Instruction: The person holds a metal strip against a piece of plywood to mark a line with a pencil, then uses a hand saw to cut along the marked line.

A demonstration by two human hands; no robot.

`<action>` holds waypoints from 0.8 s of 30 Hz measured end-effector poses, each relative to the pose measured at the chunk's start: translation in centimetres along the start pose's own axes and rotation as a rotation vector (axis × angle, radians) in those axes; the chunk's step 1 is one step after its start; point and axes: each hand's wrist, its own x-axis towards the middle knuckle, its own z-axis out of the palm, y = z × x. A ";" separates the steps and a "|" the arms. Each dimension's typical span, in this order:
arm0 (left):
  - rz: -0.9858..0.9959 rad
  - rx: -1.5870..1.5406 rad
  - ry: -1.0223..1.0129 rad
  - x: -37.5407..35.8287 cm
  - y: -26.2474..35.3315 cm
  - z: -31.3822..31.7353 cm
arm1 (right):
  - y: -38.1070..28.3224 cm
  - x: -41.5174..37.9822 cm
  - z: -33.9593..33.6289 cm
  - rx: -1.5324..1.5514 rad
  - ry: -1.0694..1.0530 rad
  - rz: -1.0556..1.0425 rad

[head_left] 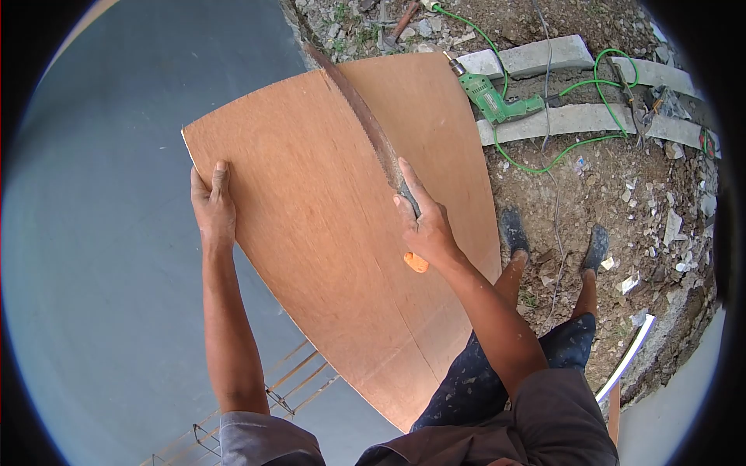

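Note:
A large plywood sheet (311, 210) lies in front of me, with a thin line running along it towards my body. My left hand (214, 203) grips the sheet's left edge, thumb on top and fingers partly hidden beneath. In my right hand (426, 221) is a hand saw (364, 116), its rusty toothed blade lying across the sheet and reaching past the far edge. The fingers wrap round the dark handle, with the index finger stretched along it. An orange end (416, 262) of the handle shows below the hand.
A green power drill (497, 99) with a green cord rests by the sheet's right corner, on concrete pieces (544, 57). A hammer (404, 22) lies on the rubble beyond. Steel rebar (291, 380) sticks out at lower left, over a grey surface (116, 233). My feet stand on rough soil.

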 end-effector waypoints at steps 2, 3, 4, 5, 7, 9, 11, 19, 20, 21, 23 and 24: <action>0.001 0.004 -0.001 0.0 -0.1 -0.2 | -0.1 0.9 0.1 0.005 -0.020 0.004; 0.003 0.005 -0.003 0.1 -0.2 -0.1 | -0.1 1.8 0.2 0.038 -0.067 0.083; 0.001 0.006 -0.005 0.1 -0.2 -0.1 | -0.1 2.5 0.5 0.071 -0.115 0.167; 0.004 0.003 -0.005 0.1 -0.2 -0.1 | 0.0 3.2 0.8 0.074 -0.116 0.170; 0.008 0.001 -0.003 0.0 -0.1 -0.1 | 0.2 5.0 1.7 0.073 -0.117 0.163; 0.023 0.013 0.001 0.1 -0.2 -0.1 | 1.3 7.0 3.2 -0.046 -0.006 -0.014; 0.022 0.012 0.005 0.0 -0.2 0.0 | 1.2 8.7 3.9 -0.166 0.101 -0.182; 0.013 0.009 0.023 0.6 -0.4 0.0 | -1.5 9.1 3.5 -0.038 -0.122 0.197; -0.002 0.020 0.026 0.4 -0.2 0.0 | -1.2 7.0 3.0 -0.044 -0.129 0.198; -0.016 0.033 0.024 0.2 -0.2 -0.1 | -1.0 4.8 2.3 -0.044 -0.084 0.141; -0.020 0.007 0.018 0.2 -0.1 -0.1 | -0.2 3.7 1.9 -0.049 -0.042 0.081; -0.015 -0.017 0.013 0.1 -0.1 0.0 | 0.4 3.8 1.9 -0.066 -0.015 0.013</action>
